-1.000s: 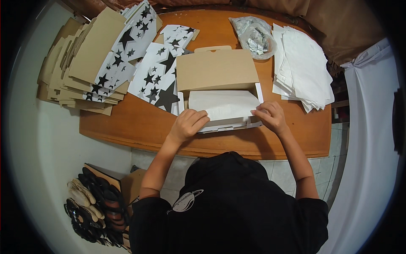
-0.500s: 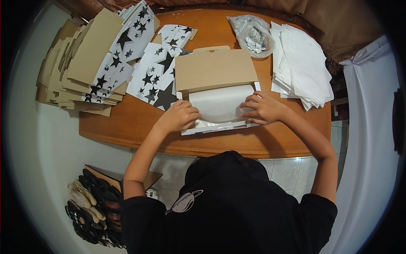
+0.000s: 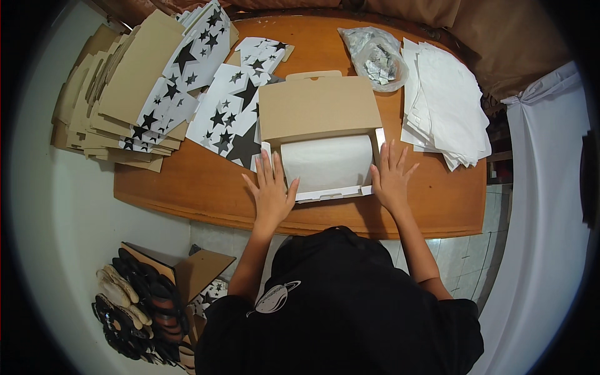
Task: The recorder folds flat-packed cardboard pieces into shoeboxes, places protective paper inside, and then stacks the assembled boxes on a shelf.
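In front of me on the wooden table stands a cardboard box (image 3: 319, 106), its brown lid raised and tilted back. White tissue paper (image 3: 327, 164) lies smooth inside the box and hides anything beneath it. My left hand (image 3: 271, 190) is spread flat along the box's left side, fingers pointing away from me. Against the right side rests my right hand (image 3: 392, 179), its fingers stretched and apart. Neither hand holds anything.
Flattened cardboard boxes (image 3: 140, 69) are stacked at the far left, beside white star-printed sheets (image 3: 226, 119). A clear plastic bag (image 3: 378, 59) with small packets sits at the back. White paper sheets (image 3: 445, 100) lie at right. Several shoes (image 3: 134, 300) are on the floor at lower left.
Both hands have let go of the tissue paper and moved outward to the box's sides, with fingers straightened. The paper now lies flatter inside.
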Tool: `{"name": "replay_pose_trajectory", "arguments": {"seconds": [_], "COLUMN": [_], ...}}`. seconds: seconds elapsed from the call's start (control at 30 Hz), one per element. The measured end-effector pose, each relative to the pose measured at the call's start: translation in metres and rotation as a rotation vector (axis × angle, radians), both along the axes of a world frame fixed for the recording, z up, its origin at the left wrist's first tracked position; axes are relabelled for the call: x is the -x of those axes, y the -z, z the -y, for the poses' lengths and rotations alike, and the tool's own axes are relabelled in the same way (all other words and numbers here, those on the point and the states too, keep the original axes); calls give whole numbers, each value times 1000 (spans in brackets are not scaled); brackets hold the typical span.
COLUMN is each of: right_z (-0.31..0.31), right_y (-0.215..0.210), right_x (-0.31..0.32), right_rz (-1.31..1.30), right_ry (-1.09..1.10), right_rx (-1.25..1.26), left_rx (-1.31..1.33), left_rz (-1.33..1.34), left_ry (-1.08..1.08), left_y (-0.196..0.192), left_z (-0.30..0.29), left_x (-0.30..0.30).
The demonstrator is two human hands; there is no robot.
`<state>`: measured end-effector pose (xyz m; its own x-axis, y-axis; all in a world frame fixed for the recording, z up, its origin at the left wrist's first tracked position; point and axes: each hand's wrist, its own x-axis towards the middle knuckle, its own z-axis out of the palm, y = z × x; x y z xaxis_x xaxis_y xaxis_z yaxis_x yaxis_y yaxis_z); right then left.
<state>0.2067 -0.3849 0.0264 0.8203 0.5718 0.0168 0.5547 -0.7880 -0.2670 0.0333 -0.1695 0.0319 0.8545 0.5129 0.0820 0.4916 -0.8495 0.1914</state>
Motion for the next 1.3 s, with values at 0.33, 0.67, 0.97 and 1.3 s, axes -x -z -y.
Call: {"name": "replay_pose_trajectory", "arguments": {"seconds": [0.33,0.67,0.97,1.3], "right_z": [-57,-16,38,12], "right_y": [4,17,-15,12], "right_x": [-79,-75,3,34], "right_rz": [-445,-570,-212,-69], "right_ry": [186,71,-168,-75], "right_rx": [-959,-1598,-977,-847], "left_rx": [1321,1313,552,528], "left_rz": [974,1129,935,955], "left_ry": [-248,164,114,-17], "left_y": [24,29,20,44], "left_z": [-75,-83,-6,32], "left_x": [-70,-36,38,15]}}
